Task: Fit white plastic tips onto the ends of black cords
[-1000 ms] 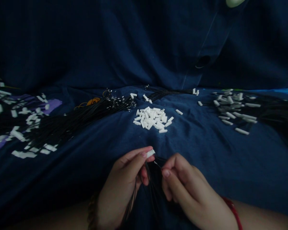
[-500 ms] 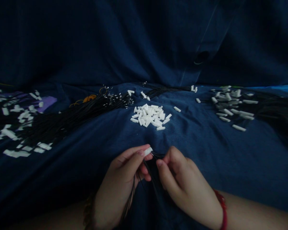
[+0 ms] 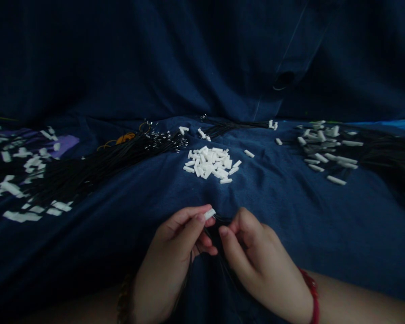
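Pinched between the thumb and forefinger of my left hand (image 3: 175, 252) is a small white connector housing (image 3: 209, 213), its row of slots facing up. Thin black wires (image 3: 220, 218) run from its right end to my right hand (image 3: 256, 256), whose thumb and forefinger are closed on them. More wire hangs down below the left palm and between the hands. Past my fingertips lies a heap of loose white connector housings (image 3: 209, 163).
At the left, bundles of black wires (image 3: 97, 166) have white connectors at one end and bare shiny terminals at the other. A second wire bundle with connectors (image 3: 337, 159) lies at the right. A short bundle (image 3: 236, 126) lies behind the heap. Dark blue cloth (image 3: 273, 189) covers the surface.
My left hand has turned slightly, the connector shifting a little to the right and its lower fingers reaching further right. The right hand is nearly unmoved; the wires hanging below have shifted.
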Available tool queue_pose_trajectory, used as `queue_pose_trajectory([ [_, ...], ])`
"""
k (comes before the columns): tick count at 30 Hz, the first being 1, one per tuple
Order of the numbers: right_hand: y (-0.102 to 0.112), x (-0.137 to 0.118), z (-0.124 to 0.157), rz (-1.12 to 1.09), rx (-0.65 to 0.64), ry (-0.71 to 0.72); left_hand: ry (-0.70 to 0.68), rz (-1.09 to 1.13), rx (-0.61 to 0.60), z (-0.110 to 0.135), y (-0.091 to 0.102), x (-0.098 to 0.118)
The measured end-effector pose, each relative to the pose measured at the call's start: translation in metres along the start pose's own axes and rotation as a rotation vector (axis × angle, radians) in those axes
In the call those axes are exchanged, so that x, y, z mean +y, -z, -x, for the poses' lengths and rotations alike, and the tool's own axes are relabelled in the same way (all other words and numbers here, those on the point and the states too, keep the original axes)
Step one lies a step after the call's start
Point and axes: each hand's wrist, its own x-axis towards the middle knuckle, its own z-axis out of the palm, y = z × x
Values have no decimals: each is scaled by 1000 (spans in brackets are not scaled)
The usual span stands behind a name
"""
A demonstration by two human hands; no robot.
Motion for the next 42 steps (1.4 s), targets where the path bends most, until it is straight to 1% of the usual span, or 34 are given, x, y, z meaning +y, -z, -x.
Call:
queue_pose_trajectory([
  [3,0,0,0,-8,11,-2,8,-18,13,1,0,0],
  [7,1,0,1,-18,-6,-28,4,-40,9,1,0,0],
  [12,2,1,2,-17,-4,-8,12,-43,4,1,1,0],
  [18,-1,2,-1,34,-63,-14,11,-21,-20,2,0,2],
  [21,-1,3,-2,39,-69,-14,13,-32,-28,2,1,3],
  [26,-1,2,0,42,-58,-29,-1,-130,-51,1,0,3],
  [31,-2,0,0,32,-107,-33,-3,-243,-42,1,-1,5],
  [35,8,-2,-2,25,-128,-18,-69,-332,-51,-1,3,9],
  [37,17,-2,-2,26,-173,22,-93,-330,-49,-3,5,13],
  [38,22,-1,-1,34,-191,68,-100,-319,-41,-3,6,15],
  [40,30,0,0,78,-190,208,-107,-295,-15,-5,6,20],
  [42,34,1,2,157,-148,361,-112,-281,12,-6,6,23],
])
